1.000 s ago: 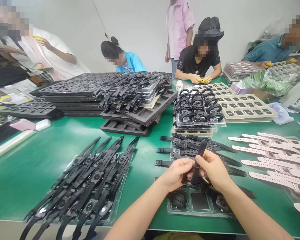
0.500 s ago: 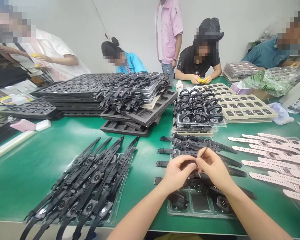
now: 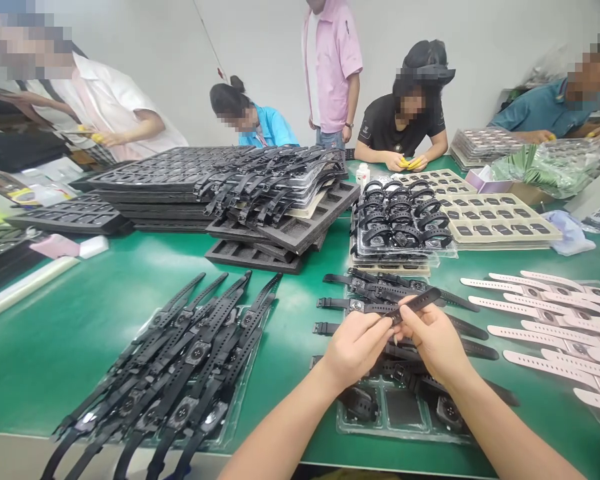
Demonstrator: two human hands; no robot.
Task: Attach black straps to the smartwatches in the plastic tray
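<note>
My left hand (image 3: 357,343) and my right hand (image 3: 433,333) meet over a clear plastic tray (image 3: 405,430) of black watches. Between them is a black watch strap (image 3: 420,303), its holed end pointing up to the right. The fingers of my left hand pinch its lower end, while my right thumb and fingers close round its middle. Whether a watch body is attached is hidden by my fingers. Under my hands, other black straps lie across the tray, and a dark square pad (image 3: 404,407) sits in a front compartment.
Black-strapped watches (image 3: 197,350) cover a tray at left; pink-strapped watches (image 3: 555,333) lie at right. Behind are stacked black foam trays (image 3: 153,193), looped black watches (image 3: 395,213) and beige trays (image 3: 500,233). Several people are around the table's far side.
The black strap now shows much more between my hands, extending up to the right. My right hand has turned slightly and moved a little right. The whole view has shifted slightly.
</note>
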